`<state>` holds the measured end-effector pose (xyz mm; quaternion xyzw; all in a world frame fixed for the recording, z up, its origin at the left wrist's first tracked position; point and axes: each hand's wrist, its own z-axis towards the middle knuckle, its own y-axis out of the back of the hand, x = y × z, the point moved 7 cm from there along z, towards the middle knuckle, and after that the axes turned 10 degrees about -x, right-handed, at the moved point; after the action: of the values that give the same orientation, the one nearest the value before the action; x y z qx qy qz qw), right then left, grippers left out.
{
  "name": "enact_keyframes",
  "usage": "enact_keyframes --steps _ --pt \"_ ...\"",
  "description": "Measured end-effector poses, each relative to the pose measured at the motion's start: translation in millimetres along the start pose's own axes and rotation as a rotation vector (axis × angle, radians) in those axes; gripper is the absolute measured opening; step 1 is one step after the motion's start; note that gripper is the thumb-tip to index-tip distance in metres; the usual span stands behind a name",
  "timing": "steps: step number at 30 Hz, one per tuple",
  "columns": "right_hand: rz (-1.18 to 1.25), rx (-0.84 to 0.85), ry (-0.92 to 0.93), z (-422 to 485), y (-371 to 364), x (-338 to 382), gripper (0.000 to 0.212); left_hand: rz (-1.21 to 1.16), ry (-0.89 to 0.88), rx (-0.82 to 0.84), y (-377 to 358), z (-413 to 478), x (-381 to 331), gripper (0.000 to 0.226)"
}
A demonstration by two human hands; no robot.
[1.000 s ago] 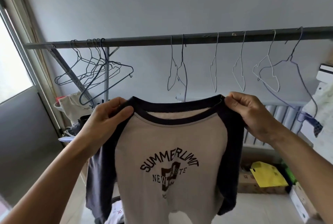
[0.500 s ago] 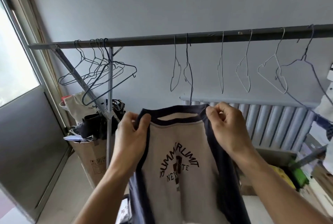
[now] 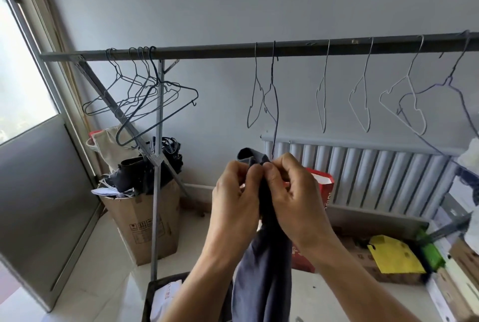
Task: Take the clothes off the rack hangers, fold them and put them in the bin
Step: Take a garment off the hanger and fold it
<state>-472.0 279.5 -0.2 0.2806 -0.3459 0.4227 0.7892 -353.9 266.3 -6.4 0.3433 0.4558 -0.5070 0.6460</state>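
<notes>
far left on the dark metal rack rail, a bunch of bare wire hangers; none that i can see carries clothing. below them a brown cardboard box stuffed with dark items. low in frame, left of centre, the dark open-topped bin with something white inside; it sits just left of and below the hanging cloth.

left hand: grip closed, thumb and fingers pinching the top of the dark navy-sleeved shirt. right hand: grip likewise closed on the same bunched top edge. the two grips touch each other, knuckle to knuckle, so the shirt reads as doubled side to side, shoulders brought together.

key relation: the shirt hangs straight down from both grips. long axis vertical, collar end up at the fingers, a small loop of dark cloth poking above them, hem end down and out of frame. only the dark side shows; the pale front is folded inward, i judge.

judgement: next fold must shorten that vertical length, bottom brought up toward the grips. left hand lies nearer the bin, so lowering should go down and left. risk: the narrow strip may twist or slip open, since it is held only at the top.

further right: more empty wire hangers, grey ribbed radiator.
</notes>
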Motion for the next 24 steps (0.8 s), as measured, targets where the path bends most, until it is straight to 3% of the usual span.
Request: enact_keyframes --steps 5,9,10,12,14,16,18,21,24 --pt "-0.03 0.152 -0.019 -2.7 -7.2 -2.7 0.042 -0.161 0.071 0.11 -6.2 -4.8 -2.5 0.054" --pt "-0.042 0.146 -0.022 3.6 -4.0 -3.8 0.007 -0.206 0.123 0.177 -6.1 -4.9 -4.4 0.053" --pt "-0.031 0.145 -0.045 6.1 -2.1 -5.3 0.004 -0.172 0.08 0.175 -3.7 -2.9 -6.5 0.045" --pt "-0.006 0.171 -0.087 11.0 0.5 -6.8 0.007 0.077 -0.205 0.078 9.7 10.6 -16.7 0.025" --pt "0.049 0.233 -0.117 13.3 1.8 -4.4 0.008 0.363 -0.504 0.096 12.1 25.2 -29.4 0.039" --pt "0.113 0.303 -0.112 15.7 2.6 1.9 0.01 0.454 -0.609 0.303 -0.5 40.2 -30.2 0.058" --pt "0.171 0.33 -0.092 20.1 6.1 8.5 0.009 0.47 -0.6 0.442 -11.3 51.7 -29.7 0.066" --pt "0.227 0.283 -0.093 28.7 13.5 9.2 0.01 0.297 -0.413 0.51 -19.8 61.0 -29.1 0.066" --pt "0.263 0.225 -0.139 31.5 22.7 -0.3 0.007 0.259 -0.439 0.543 -30.2 59.5 -42.6 0.066"
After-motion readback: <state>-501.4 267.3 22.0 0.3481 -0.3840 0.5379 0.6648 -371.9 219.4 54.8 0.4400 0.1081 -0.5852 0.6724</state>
